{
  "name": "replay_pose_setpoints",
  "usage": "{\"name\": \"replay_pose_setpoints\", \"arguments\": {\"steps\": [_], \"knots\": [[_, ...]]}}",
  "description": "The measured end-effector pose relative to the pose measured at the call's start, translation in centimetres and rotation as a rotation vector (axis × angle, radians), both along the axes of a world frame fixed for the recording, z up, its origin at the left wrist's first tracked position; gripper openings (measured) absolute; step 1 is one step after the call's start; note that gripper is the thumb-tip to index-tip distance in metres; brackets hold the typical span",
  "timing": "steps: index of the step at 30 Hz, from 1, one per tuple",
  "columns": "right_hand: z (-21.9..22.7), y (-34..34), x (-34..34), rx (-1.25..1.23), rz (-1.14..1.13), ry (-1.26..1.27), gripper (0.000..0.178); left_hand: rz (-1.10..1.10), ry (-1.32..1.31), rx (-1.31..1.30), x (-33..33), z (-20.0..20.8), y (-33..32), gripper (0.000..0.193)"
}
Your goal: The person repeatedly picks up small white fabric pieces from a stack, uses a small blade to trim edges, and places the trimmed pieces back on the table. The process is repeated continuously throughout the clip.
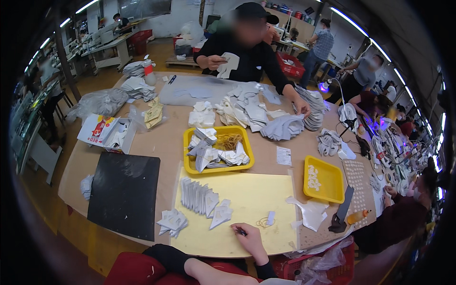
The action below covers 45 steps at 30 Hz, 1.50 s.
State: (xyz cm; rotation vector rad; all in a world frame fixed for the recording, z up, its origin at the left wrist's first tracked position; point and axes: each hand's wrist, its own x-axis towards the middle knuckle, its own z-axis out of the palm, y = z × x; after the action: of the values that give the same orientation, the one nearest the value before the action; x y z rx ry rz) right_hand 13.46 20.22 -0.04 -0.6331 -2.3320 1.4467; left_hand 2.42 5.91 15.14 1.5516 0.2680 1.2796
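Observation:
My right hand [251, 238] rests low over the pale yellow board [256, 199], its fingers closed around a small dark, pen-like thing [242, 232] whose kind I cannot make out. Ahead and left of it lie a few loose light-grey cut pieces [221, 213], beside a long fanned row of the same pieces [198, 195]. Another spread bunch [172, 221] lies at the board's left edge. Right of the hand are thin rubber bands [262, 222] and a small grey piece [271, 217]. My left forearm [213, 271] crosses the bottom edge; its hand is out of sight.
A yellow tray [250, 164] holds bundled pieces and rubber bands; another yellow tray [324, 197] holds small white bits. A black mat [124, 194] lies left, an orange bottle [357, 216] right. Across the table, a co-worker [242, 52] handles cut pieces. A red crate [349, 266] stands below.

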Motion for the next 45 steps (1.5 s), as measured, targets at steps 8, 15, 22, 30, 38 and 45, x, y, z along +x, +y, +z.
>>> {"name": "replay_pose_setpoints", "arguments": {"steps": [8, 15, 22, 30, 38, 45], "knots": [[-0.3, 0.1, -0.1, 0.044, 0.055, -0.009, 0.014, -0.015, 0.013, 0.063, -0.1, 0.9, -1.6, 0.040], [0.5, 0.1, -1.0, 0.013, 0.094, -0.047, 0.020, -0.032, 0.009, 0.069, -1.0, 0.5, -2.1, 0.042], [0.2, 0.5, -1.2, -0.017, 0.079, -0.027, 0.021, -0.035, 0.008, 0.044, -2.1, 0.6, -2.1, 0.046], [0.7, 0.5, -1.3, -0.117, 0.036, 0.013, 0.017, 0.298, -0.209, -0.417, -2.9, -3.9, -0.2, 0.018], [-0.7, 1.2, -1.4, -0.317, -0.118, 0.026, 0.018, 0.639, -0.242, -0.783, -2.7, -13.5, 0.9, 0.020], [-0.8, 0.9, -2.2, -0.114, -0.074, 0.074, 0.021, 0.694, -0.232, -0.744, -3.4, -16.2, 0.5, 0.015]]}}
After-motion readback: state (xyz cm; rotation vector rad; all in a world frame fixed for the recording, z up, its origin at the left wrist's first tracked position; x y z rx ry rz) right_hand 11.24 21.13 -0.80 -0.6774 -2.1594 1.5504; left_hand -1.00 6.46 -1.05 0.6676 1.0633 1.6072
